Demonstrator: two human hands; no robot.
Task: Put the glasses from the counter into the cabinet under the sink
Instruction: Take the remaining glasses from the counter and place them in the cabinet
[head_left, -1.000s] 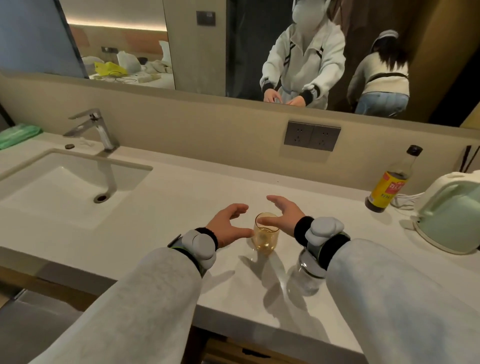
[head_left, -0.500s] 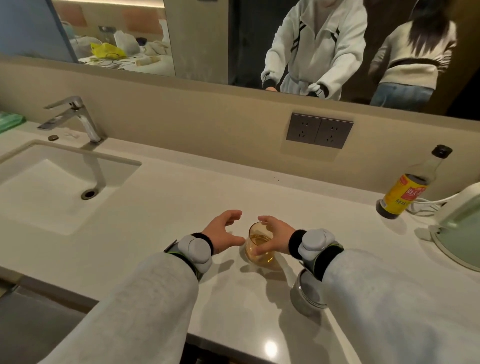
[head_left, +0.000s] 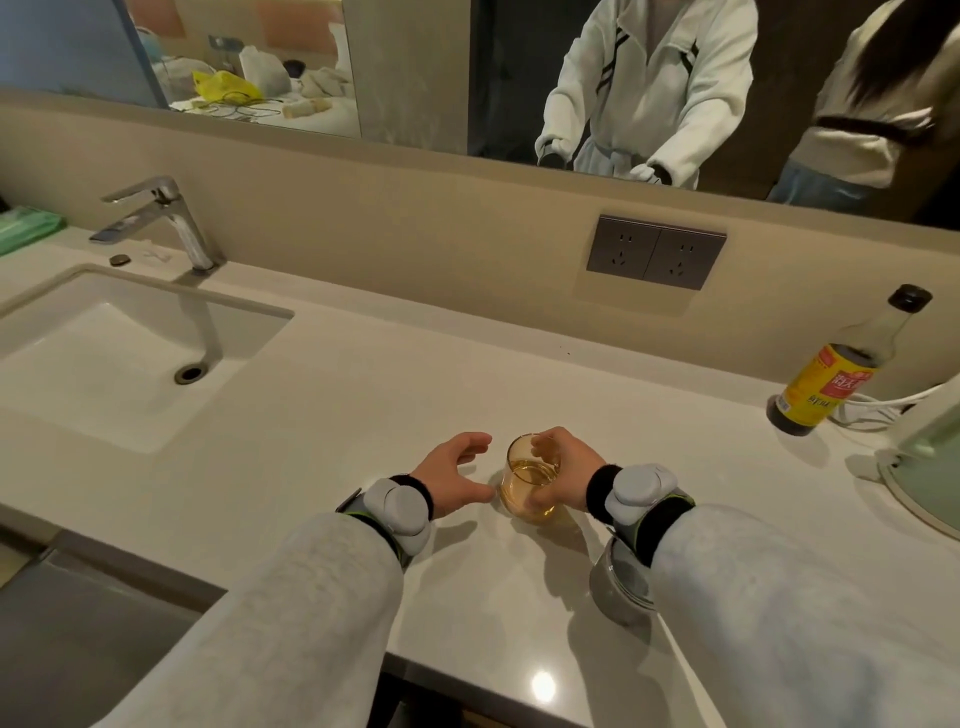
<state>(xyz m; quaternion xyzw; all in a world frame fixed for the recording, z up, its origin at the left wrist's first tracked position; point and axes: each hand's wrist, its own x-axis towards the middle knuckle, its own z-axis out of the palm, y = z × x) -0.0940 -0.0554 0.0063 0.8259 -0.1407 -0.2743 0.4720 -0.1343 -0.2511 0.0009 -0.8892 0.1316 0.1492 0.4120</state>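
Since half a second ago my right hand (head_left: 563, 470) has closed further round the small amber-tinted drinking glass (head_left: 531, 486): fingers now curl over its far rim and the thumb presses its near side, so it is gripped. The glass sits a little to the right of where it was and still seems to touch the pale stone bench (head_left: 395, 395), though I cannot tell whether its base has lifted. My left hand (head_left: 453, 475) stays spread in an open curve just beside the glass, thumb tip close to it but not touching, holding nothing. My view has tipped further down, so more of the bench's front edge shows.

Counting: I see two glasses, the amber one and a clear tumbler (head_left: 621, 590) standing near the bench's front edge, partly hidden under my right sleeve. One white rectangular sunken sink (head_left: 78, 358) with one chrome tap (head_left: 161, 218) lies at the left. One dark sauce bottle with a yellow label (head_left: 836, 374) and one pale green electric kettle (head_left: 930, 457) stand at the right. One grey double wall socket (head_left: 655, 251) sits below the mirror.
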